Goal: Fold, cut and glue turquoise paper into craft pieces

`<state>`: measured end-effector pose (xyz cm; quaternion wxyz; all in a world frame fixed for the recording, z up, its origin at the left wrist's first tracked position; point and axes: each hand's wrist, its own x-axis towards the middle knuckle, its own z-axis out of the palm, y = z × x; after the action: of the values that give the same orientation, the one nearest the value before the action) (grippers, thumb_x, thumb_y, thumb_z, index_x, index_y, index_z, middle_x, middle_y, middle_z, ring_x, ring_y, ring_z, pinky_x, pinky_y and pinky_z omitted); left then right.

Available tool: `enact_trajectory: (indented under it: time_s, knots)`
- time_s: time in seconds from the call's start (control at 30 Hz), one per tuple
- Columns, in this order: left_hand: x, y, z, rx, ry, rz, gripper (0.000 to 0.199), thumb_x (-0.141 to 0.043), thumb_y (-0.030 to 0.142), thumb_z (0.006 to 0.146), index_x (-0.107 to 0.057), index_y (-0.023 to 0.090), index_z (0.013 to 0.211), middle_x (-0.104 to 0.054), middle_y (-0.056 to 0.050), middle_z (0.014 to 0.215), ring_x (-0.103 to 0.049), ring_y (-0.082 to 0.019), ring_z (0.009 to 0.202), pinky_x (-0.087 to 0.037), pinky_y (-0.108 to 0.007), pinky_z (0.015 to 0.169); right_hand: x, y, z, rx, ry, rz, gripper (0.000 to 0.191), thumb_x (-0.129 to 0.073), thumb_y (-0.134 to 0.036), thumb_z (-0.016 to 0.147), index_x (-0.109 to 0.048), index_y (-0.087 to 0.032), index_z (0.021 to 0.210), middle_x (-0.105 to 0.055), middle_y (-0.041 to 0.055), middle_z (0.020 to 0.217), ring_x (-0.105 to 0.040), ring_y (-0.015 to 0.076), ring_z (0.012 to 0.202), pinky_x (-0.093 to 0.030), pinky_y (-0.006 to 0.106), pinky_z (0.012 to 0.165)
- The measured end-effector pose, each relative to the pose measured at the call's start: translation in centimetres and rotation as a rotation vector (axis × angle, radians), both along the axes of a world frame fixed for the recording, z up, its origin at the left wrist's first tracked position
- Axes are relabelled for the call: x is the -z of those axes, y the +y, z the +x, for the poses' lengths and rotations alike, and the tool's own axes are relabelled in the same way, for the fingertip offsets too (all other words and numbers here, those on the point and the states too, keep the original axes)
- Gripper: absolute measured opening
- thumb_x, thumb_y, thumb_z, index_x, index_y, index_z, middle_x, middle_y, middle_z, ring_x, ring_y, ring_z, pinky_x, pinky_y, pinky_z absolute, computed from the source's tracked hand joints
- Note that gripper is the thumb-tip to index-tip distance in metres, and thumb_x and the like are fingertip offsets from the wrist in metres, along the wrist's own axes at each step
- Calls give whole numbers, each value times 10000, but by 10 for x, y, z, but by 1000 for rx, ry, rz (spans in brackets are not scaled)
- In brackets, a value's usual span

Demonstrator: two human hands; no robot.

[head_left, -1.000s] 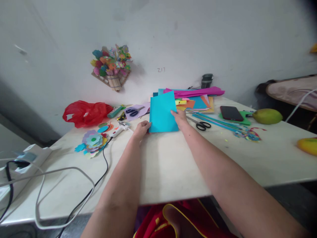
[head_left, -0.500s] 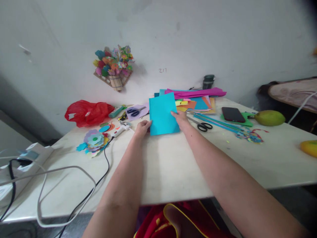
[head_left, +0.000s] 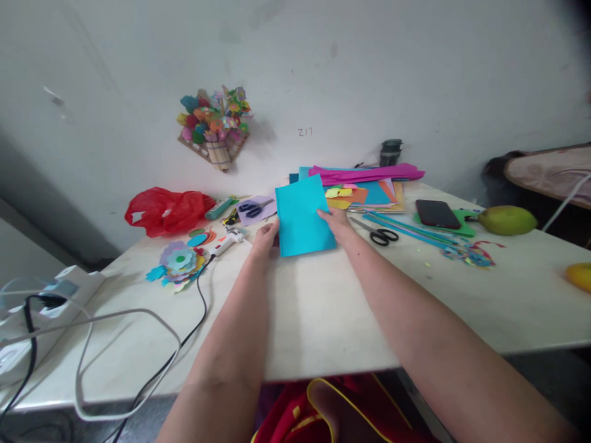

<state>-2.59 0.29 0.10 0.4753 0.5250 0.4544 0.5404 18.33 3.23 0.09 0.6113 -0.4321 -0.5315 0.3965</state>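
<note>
A bright blue rectangular sheet of paper [head_left: 305, 215] with a narrow crease along its left edge is held up, slightly tilted, over the middle of the table. My left hand [head_left: 266, 237] grips its left edge, the fingers mostly behind it. At the right edge, my right hand [head_left: 335, 224] pinches it with the thumb in front. Black-handled scissors [head_left: 383, 236] lie just right of my right hand. To the left of my left hand is a white glue gun [head_left: 227, 242] with a black cord.
Layered paper flowers [head_left: 180, 259], a red plastic bag [head_left: 168, 209] and a power strip [head_left: 69, 286] with looping cables occupy the left. Coloured papers [head_left: 369, 195] are piled behind. A phone [head_left: 438, 214], blue strips [head_left: 406, 231] and a green fruit [head_left: 506, 220] lie right.
The blue paper has tilted a little further, its upper part leaning slightly left. Both hands keep their hold. The whole view has shifted slightly.
</note>
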Motion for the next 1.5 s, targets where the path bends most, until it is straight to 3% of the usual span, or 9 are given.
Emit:
enact_trajectory:
  time_s: [0.1,0.27,0.37,0.5,0.67,0.8,1.03,1.3,1.5]
  knots:
    - [3,3,-1,-25,23,64,449,-716,529,559,-440,175,566,-363,83,435,-360,-49,393,-269,-186,395,0,-1,-3,-64,33,81,293,-640,-445,569,-546,-178,644,-542,-34,634,-475,132,650,-382,271,655]
    - [4,5,-2,0,-34,45,452,-749,480,526,-414,178,547,-351,87,424,-343,-44,384,-260,-183,392,1,-1,-3,-87,47,39,279,-653,-427,553,-548,-173,602,-528,-38,581,-443,113,574,-373,263,602]
    - [3,4,-3,14,-79,-16,437,-705,536,569,-457,178,595,-425,64,466,-409,-65,403,-301,-196,406,-1,-4,-3,-105,90,12,283,-663,-420,546,-588,-172,658,-581,-21,640,-487,126,605,-392,273,620]
    - [3,5,-3,-60,-107,-50,494,-583,659,624,-513,172,665,-500,24,514,-479,-102,435,-338,-219,417,-2,-6,-4,-168,125,-8,310,-684,-412,529,-612,-169,707,-624,-3,692,-526,137,630,-412,281,636]
    - [7,11,-4,-130,-83,76,439,-715,528,561,-452,177,585,-405,71,457,-390,-61,402,-305,-194,410,3,0,-5,-210,98,-31,313,-708,-411,529,-625,-166,706,-636,-4,671,-553,149,619,-423,288,629]
    - [7,12,-5,-126,-123,89,428,-745,445,558,-411,179,541,-348,82,429,-338,-48,387,-268,-186,396,7,3,-5,-246,91,-45,300,-721,-397,534,-644,-163,706,-653,7,683,-588,167,644,-447,308,653]
    - [4,6,-5,-97,-193,41,435,-733,515,554,-463,176,587,-412,63,468,-393,-60,406,-328,-201,417,6,2,-4,-278,150,-83,296,-753,-352,516,-662,-169,729,-678,14,701,-614,177,674,-469,319,689]
    - [2,4,-5,-142,-242,83,443,-770,440,539,-416,175,529,-346,78,435,-329,-42,391,-245,-190,393,4,-2,-6,-352,135,-212,259,-761,-309,530,-656,-160,714,-681,24,678,-611,165,599,-482,331,666]
    - [-2,3,-4,-176,-320,60,447,-758,492,524,-441,180,567,-378,75,448,-362,-54,400,-276,-203,399,0,-7,-4,-413,143,-220,237,-747,-292,556,-662,-158,731,-690,35,681,-631,181,640,-491,336,695]
